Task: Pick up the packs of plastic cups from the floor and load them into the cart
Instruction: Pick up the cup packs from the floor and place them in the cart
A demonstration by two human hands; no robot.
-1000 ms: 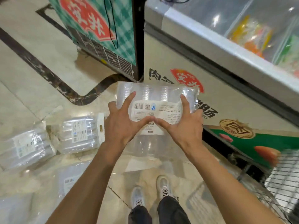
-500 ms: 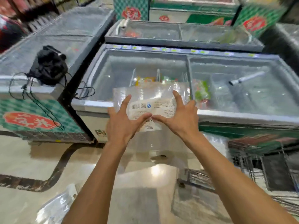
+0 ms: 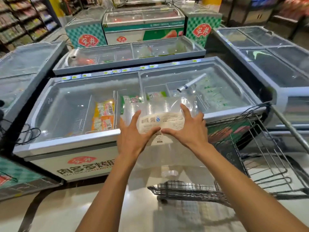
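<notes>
I am holding the pack [image 3: 160, 118] with my left hand [image 3: 132, 139] and right hand [image 3: 190, 131], fingers spread wide, thumbs pinching it.

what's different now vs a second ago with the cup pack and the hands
The pack of cups has been lifted from just above the floor to chest-freezer height, and the view has swung up and right so the wire cart now shows beside it. Unchanged: the left hand and right hand still hold it, thumbs on the label.
</notes>
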